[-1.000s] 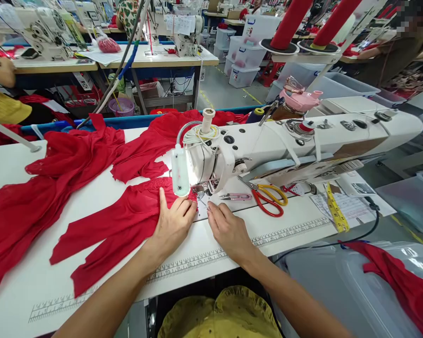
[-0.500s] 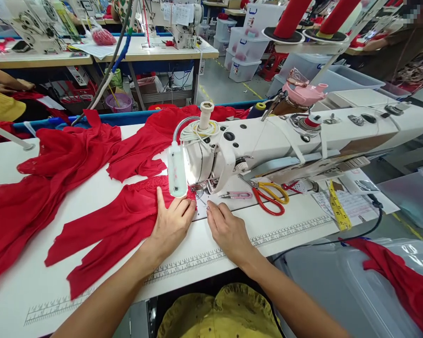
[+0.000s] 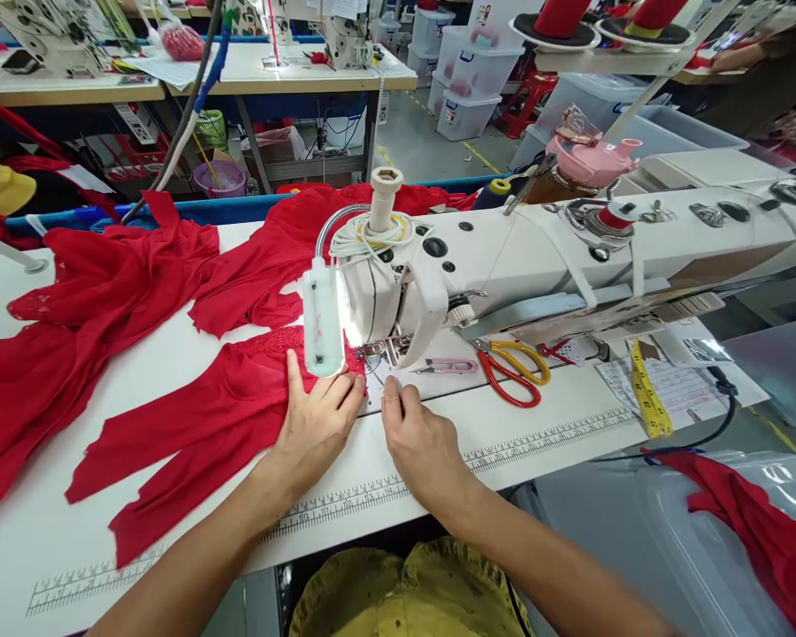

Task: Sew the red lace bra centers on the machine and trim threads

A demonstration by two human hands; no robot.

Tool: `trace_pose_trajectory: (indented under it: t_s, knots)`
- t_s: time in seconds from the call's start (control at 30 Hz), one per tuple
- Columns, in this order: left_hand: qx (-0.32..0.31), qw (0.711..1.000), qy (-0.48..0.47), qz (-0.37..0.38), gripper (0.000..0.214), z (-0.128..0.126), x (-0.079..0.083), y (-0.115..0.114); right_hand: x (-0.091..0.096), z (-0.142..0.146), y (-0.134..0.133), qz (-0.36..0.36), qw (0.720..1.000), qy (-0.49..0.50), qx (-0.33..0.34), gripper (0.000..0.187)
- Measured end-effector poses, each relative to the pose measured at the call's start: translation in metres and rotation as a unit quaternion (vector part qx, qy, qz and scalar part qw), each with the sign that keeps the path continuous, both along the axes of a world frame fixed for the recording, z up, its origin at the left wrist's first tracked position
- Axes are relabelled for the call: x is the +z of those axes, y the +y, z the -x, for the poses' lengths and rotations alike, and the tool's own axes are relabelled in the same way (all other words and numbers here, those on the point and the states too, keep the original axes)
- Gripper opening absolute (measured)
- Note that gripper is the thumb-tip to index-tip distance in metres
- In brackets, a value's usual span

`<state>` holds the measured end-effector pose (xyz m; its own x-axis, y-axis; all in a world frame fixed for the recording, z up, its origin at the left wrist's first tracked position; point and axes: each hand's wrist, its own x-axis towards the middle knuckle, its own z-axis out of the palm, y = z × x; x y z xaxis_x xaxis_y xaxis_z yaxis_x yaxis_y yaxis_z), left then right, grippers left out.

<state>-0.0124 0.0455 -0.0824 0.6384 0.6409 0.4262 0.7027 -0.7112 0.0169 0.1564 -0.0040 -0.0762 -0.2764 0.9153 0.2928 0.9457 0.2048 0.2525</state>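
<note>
The left hand [image 3: 318,425] lies open and flat, palm down, on the red garment piece [image 3: 199,425]. Its fingers are together and point toward one o'clock at the presser foot [image 3: 379,354] of the sewing machine [image 3: 537,257]. The right hand [image 3: 417,438] sits just beside it at three o'clock. Its fingers are loosely curled and its fingertips are down on the plate in front of the foot; I cannot tell whether they pinch anything.

The garment piece spreads from under the foot toward eight o'clock across the white bench [image 3: 557,425], its two long strips trailing to the near edge. Directly at twelve o'clock from the left hand a lit gooseneck lamp [image 3: 323,323] hangs off the machine head.

At two o'clock from the right hand lie pink thread snips [image 3: 447,365], then scissors [image 3: 514,367] with yellow and red handles. A yellow tape measure [image 3: 646,389] lies further out at three o'clock. A heap of red fabric [image 3: 93,292] covers the bench at ten o'clock, well apart from the hands. At four o'clock a clear bin [image 3: 637,531] holds more red cloth [image 3: 769,540].
</note>
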Motion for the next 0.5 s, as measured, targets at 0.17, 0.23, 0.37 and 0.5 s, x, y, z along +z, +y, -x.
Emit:
trace_pose_trajectory:
  t_s: [0.17,0.23,0.37,0.5]
  knots:
    - [0.000,1.000,0.000,0.003,0.026,-0.002,0.005,0.000,0.012,0.005,0.002,-0.023,0.995,-0.090,0.033,0.042]
    - [-0.002,1.000,0.005,0.006,0.026,-0.002,0.007,0.000,0.015,0.005,0.003,-0.028,0.992,-0.116,0.043,0.042]
    - [0.001,1.000,0.011,-0.013,0.024,-0.004,0.010,0.002,0.016,0.003,0.006,-0.043,0.990,-0.120,0.056,0.038]
    - [-0.005,1.000,0.010,-0.024,0.025,-0.005,0.010,0.004,0.016,-0.009,0.006,-0.039,0.994,-0.079,0.070,0.039]
